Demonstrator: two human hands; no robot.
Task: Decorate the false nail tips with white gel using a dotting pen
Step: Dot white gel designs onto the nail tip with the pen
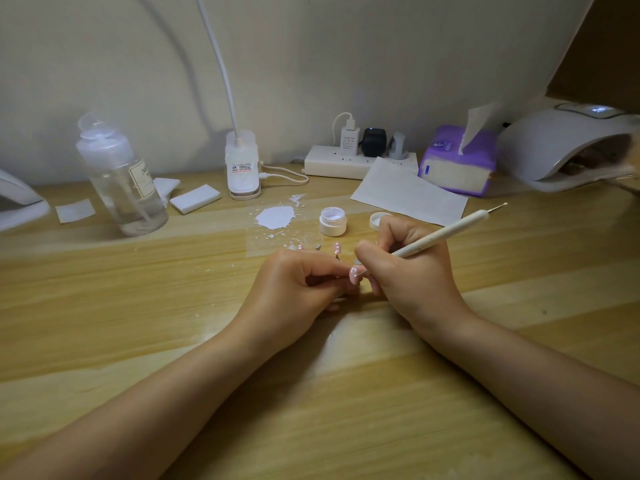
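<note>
While I am watching through the head camera, the left hand (294, 289) is pinching a pink false nail tip (355, 274) between curled fingers, just above the wooden table (138, 323). The right hand (405, 271) is gripping the dotting pen (440, 237) like a pencil, its fingers curled round the shaft, and the pen's lower tip is touching the pink nail where small white dots are showing. The pen's upper end is pointing up and to the right. Beyond the hands, another nail tip (337, 248) with white dots is standing near a clear film (277, 233) smeared with a patch of white gel (276, 217). The open gel jar (332, 221) is sitting just beside that patch, and its lid (378, 220) is lying right of the jar, partly hidden behind the right hand. Farther back I am seeing a clear bottle (121, 174), a power strip (346, 162), a purple tissue pack (457, 161) and a nail lamp (568, 147).
</note>
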